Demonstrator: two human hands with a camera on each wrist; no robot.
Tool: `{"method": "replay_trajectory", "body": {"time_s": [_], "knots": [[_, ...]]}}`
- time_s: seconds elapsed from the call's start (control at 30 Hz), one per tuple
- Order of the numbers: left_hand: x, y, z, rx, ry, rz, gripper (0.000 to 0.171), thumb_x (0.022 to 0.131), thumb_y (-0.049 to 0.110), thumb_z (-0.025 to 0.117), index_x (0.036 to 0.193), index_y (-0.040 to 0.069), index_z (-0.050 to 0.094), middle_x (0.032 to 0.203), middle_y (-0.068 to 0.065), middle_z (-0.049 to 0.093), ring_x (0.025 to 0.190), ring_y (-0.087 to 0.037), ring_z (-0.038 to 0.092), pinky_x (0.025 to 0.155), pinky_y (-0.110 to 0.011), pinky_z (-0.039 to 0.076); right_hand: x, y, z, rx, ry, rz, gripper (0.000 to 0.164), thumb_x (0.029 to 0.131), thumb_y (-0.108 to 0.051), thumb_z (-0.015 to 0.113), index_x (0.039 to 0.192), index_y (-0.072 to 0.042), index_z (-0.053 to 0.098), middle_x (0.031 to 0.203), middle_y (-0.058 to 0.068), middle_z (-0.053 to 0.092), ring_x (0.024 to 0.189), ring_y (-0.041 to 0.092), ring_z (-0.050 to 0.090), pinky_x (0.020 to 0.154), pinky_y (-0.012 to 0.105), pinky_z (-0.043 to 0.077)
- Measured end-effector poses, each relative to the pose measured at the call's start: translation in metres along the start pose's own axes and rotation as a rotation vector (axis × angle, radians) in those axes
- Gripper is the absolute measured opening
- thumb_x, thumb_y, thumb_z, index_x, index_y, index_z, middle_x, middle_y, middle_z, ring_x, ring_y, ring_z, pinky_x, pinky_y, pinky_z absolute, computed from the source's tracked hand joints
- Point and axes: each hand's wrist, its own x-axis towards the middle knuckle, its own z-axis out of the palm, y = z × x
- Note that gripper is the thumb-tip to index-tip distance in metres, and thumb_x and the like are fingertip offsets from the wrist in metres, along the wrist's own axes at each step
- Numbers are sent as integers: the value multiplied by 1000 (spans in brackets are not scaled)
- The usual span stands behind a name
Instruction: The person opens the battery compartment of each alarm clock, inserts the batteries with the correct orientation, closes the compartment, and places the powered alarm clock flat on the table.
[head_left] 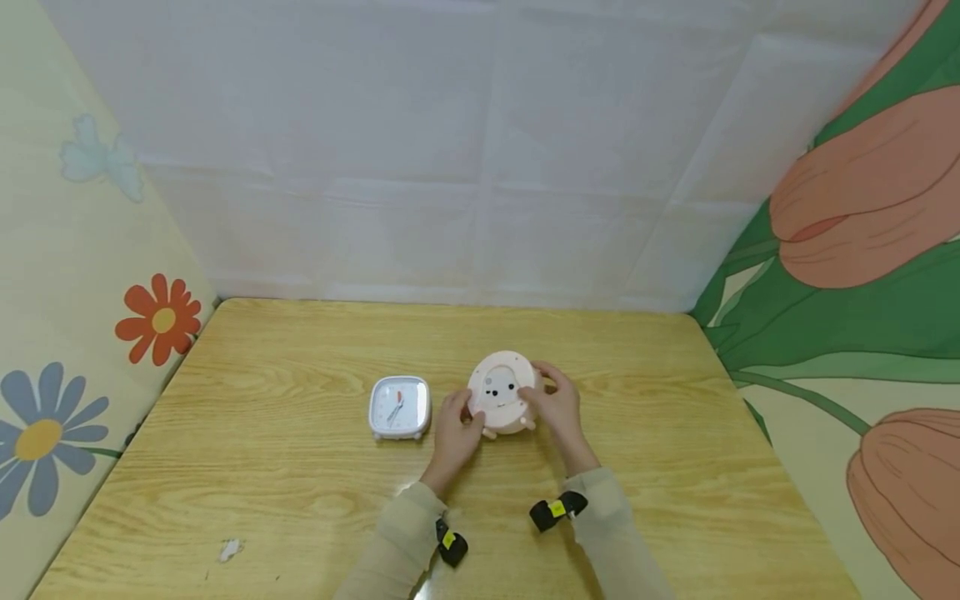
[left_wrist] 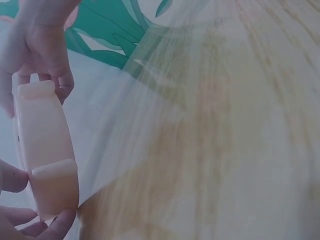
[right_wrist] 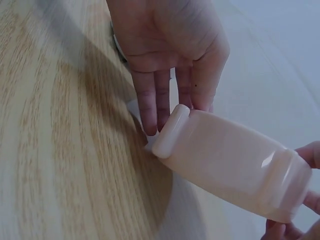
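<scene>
Both hands hold a round, pale pink alarm clock above the wooden table, its back with small black knobs turned up toward the head view. The left hand grips its lower left edge, thumb on the back. On the opposite edge, the right hand pinches it with the thumb on the back and the fingers behind. Two stubby feet show on the clock's underside in the left wrist view and along the pink case in the right wrist view. The dial is hidden.
A white, rounded-square alarm clock stands just left of the hands, dial facing up. A small white patch marks the wooden table at front left. White cloth hangs behind; flower-printed panels flank both sides.
</scene>
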Motion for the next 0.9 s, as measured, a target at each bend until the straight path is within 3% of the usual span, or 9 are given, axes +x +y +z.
{"method": "replay_trajectory", "body": {"time_s": [0.3,0.6,0.9], "knots": [[-1,1,-1,-2,-37,-9,41,81,6,62,119,-8,54,117,-23,51,104,-34,50,92,-46,41,-2,-9,3,-35,5,2,55,68,2,70,122,-7,57,124,14,46,91,24,48,66,25,49],[-2,3,-3,-3,-57,-34,41,83,9,61,119,-9,53,118,-24,50,106,-35,49,93,-46,40,-3,-12,7,-59,19,-28,54,69,-2,73,121,-7,59,122,16,47,88,24,47,64,26,47],[-1,4,-4,-25,-65,-19,46,85,19,60,118,-13,52,113,-23,51,101,-33,51,86,-44,44,-4,-8,7,-38,-60,-3,61,78,-16,72,133,-9,45,124,12,46,94,25,48,70,29,48]]}}
